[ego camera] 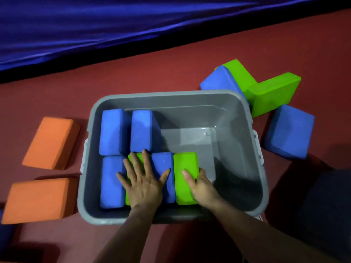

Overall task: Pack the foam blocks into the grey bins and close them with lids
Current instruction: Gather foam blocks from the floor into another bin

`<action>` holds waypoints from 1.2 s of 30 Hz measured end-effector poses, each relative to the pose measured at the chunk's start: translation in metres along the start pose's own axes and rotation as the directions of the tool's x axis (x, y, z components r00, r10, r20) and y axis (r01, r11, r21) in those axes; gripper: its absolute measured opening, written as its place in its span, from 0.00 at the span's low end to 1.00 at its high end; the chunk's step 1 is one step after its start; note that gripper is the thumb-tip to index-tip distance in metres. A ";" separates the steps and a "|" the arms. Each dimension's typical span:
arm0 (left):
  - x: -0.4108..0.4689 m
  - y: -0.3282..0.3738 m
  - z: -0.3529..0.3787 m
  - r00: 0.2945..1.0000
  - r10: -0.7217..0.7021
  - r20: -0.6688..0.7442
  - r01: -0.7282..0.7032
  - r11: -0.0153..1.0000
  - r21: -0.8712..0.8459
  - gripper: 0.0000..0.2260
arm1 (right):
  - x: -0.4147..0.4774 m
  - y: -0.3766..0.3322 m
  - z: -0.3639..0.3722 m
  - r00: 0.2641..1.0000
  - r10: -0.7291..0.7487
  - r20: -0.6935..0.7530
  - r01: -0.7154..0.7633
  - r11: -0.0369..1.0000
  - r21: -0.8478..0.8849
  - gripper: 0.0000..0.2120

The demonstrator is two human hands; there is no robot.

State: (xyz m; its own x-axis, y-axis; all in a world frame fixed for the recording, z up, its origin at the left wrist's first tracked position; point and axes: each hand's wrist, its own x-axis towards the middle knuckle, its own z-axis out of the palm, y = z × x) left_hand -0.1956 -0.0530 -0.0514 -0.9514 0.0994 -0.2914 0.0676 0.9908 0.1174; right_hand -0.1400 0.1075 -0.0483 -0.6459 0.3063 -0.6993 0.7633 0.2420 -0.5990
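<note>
One grey bin (pixel 245 118), open and without lid, standing on the red floor (pixel 133 76). Inside, along the left wall and the near wall, six foam blocks on edge: two blue blocks (pixel 114 130) (pixel 142 130) side by side in the far row; in the near row, from left to right, a blue block (pixel 111 183), a green block (pixel 133 158) mostly covered, a blue block (pixel 164 164) and a second green block (pixel 185 168). Right half of the bin bare, bottom visible. Left hand (pixel 143 184) spread wide and flat, palm down, pressing on the tops of the near row, fingers (pixel 133 164) across the covered green block, thumb on the blue block beside it. Right hand (pixel 202 184) wrapped around the right side of the second green block, thumb on its top, the other fingers hidden behind it, so holding this block. Outside, to the left of the bin, two orange blocks (pixel 50 142) (pixel 38 200) lying flat on the floor. Behind the far right corner, a blue block (pixel 218 80) and two green blocks (pixel 241 74) (pixel 273 92) touching each other in a loose heap; one more blue block (pixel 290 131) just beside the right wall. Blue cloth (pixel 114 25) along the far edge of the floor.
</note>
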 end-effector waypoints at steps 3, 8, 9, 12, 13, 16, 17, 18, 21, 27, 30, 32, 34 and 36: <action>0.012 0.003 0.011 1.000 -0.019 -0.013 0.019 1.000 0.004 0.42 | 0.018 0.002 -0.002 0.998 0.048 0.028 -0.047 0.998 -0.052 0.32; 0.007 0.002 -0.006 0.999 -0.030 0.024 0.031 0.999 -0.033 0.41 | 0.004 -0.008 -0.007 0.996 0.084 -0.004 -0.082 0.953 -0.293 0.51; 0.005 0.000 -0.014 0.999 -0.018 0.047 0.021 0.998 -0.064 0.41 | -0.001 -0.013 -0.010 0.997 0.073 -0.025 -0.077 0.931 -0.357 0.52; -0.010 -0.016 -0.042 0.996 -0.028 0.086 0.039 0.991 -0.127 0.41 | -0.026 -0.032 -0.025 0.995 -0.012 -0.099 -0.030 0.910 -0.413 0.50; -0.018 -0.022 -0.055 0.995 -0.044 0.094 0.056 0.989 -0.137 0.41 | -0.038 -0.038 -0.029 0.993 -0.043 -0.110 -0.006 0.910 -0.415 0.50; -0.051 -0.041 -0.096 0.994 -0.059 0.095 0.077 0.977 -0.199 0.41 | -0.087 -0.050 -0.038 0.988 -0.124 -0.089 0.071 0.889 -0.453 0.47; -0.065 -0.045 -0.112 0.995 -0.058 0.084 0.076 0.970 -0.232 0.41 | -0.103 -0.053 -0.040 0.985 -0.151 -0.083 0.096 0.882 -0.462 0.46; -0.080 -0.050 -0.127 0.996 -0.058 0.070 0.074 0.962 -0.263 0.42 | -0.120 -0.057 -0.041 0.981 -0.177 -0.078 0.121 0.876 -0.466 0.45; -0.130 -0.064 -0.169 0.998 -0.055 0.028 0.061 0.940 -0.335 0.47 | -0.174 -0.071 -0.038 0.966 -0.249 -0.062 0.192 0.861 -0.471 0.43; -0.223 -0.104 -0.219 0.993 -0.088 -0.082 0.045 0.904 -0.424 0.50 | -0.267 -0.090 -0.015 0.922 -0.386 -0.025 0.329 0.816 -0.475 0.41; -0.261 -0.133 -0.230 0.988 -0.134 -0.079 0.087 0.897 -0.433 0.50 | -0.297 -0.096 0.002 0.901 -0.433 0.015 0.391 0.797 -0.461 0.40; -0.280 -0.155 -0.232 0.982 -0.172 -0.075 0.121 0.885 -0.451 0.48 | -0.310 -0.100 0.015 0.892 -0.452 0.033 0.415 0.787 -0.457 0.38; -0.293 -0.179 -0.230 0.974 -0.220 -0.059 0.169 0.872 -0.459 0.45 | -0.317 -0.105 0.031 0.883 -0.466 0.047 0.432 0.771 -0.469 0.37; -0.300 -0.205 -0.221 0.963 -0.268 -0.036 0.224 0.865 -0.448 0.44 | -0.317 -0.109 0.054 0.878 -0.472 0.076 0.448 0.756 -0.477 0.36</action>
State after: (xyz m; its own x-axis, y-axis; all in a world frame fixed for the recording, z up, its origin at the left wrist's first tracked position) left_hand 0.0096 -0.3062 0.2223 -0.9448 -0.1734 -0.2779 -0.2896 0.8386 0.4614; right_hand -0.0187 -0.0654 0.2179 -0.9287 0.0848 -0.3609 0.2947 0.7595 -0.5799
